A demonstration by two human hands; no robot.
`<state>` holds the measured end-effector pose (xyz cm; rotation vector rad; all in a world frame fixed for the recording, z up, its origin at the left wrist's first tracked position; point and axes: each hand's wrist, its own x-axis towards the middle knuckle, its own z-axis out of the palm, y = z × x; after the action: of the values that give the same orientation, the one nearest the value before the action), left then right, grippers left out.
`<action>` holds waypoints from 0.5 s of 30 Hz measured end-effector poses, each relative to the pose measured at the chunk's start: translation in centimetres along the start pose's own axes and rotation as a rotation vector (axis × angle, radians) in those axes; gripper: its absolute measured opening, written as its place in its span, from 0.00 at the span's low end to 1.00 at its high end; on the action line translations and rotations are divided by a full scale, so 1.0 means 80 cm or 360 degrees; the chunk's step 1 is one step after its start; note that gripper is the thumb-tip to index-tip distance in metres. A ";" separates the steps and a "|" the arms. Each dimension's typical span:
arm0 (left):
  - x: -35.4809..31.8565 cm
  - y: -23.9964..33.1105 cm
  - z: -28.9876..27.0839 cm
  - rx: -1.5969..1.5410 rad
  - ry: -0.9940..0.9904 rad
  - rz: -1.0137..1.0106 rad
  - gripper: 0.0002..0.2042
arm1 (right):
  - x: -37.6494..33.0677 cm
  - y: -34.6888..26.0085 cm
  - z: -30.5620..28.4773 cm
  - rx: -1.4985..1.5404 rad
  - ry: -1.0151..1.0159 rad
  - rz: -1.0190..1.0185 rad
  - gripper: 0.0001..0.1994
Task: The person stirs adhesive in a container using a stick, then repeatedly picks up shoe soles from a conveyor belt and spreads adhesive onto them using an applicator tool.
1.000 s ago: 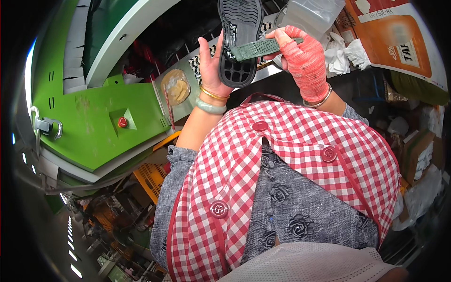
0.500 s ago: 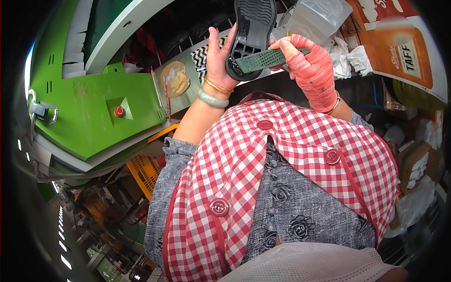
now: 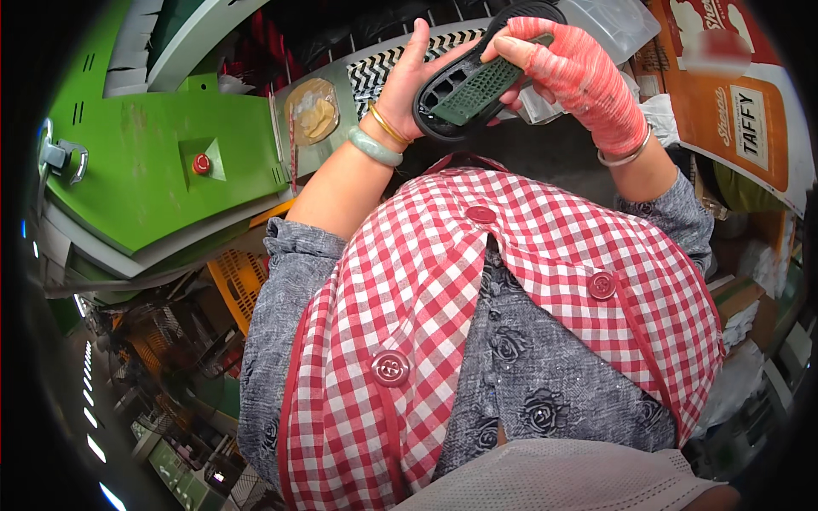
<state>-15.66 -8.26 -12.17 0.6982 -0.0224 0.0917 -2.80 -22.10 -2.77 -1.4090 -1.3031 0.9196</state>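
My left hand [image 3: 407,87] grips a black shoe sole [image 3: 443,119] from below, with its hollow inner side turned up. My right hand [image 3: 579,75], in a red glove, presses a dark green ribbed insert [image 3: 479,85] into the sole's cavity with its fingertips. Both hands are raised in front of my chest, above a red checked apron. My left wrist carries a pale green bangle and a thin gold one; the right wrist carries a silver one.
A green machine [image 3: 153,170] with a red button [image 3: 201,163] stands at the left. Behind the hands runs a grey bench [image 3: 341,77] with a zigzag-patterned strip. An orange carton [image 3: 733,102] is at the right, and a yellow crate [image 3: 243,277] lies below left.
The sole has tipped from upright to lying flatter in my left hand. The green insert, earlier held across it by my right hand, now sits lengthwise in the sole's cavity.
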 end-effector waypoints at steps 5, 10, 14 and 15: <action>-0.001 0.003 0.007 -0.0105 -0.0128 -0.0137 0.39 | 0.016 -0.013 -0.003 -0.0117 -0.0118 -0.0015 0.10; -0.002 0.003 0.008 0.0098 -0.0319 -0.0017 0.33 | 0.024 -0.040 0.002 0.0033 -0.0353 0.0355 0.12; -0.007 0.006 -0.016 0.0229 -0.0199 -0.0284 0.39 | 0.027 -0.058 0.008 -0.0208 -0.0436 0.0374 0.14; -0.007 0.006 -0.016 0.0215 -0.0208 -0.0341 0.39 | 0.029 -0.057 0.007 -0.0214 -0.0485 0.0370 0.15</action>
<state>-16.28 -7.13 -12.87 0.8366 -0.0671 -0.1593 -4.18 -19.93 1.72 -1.5936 -1.4676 1.2611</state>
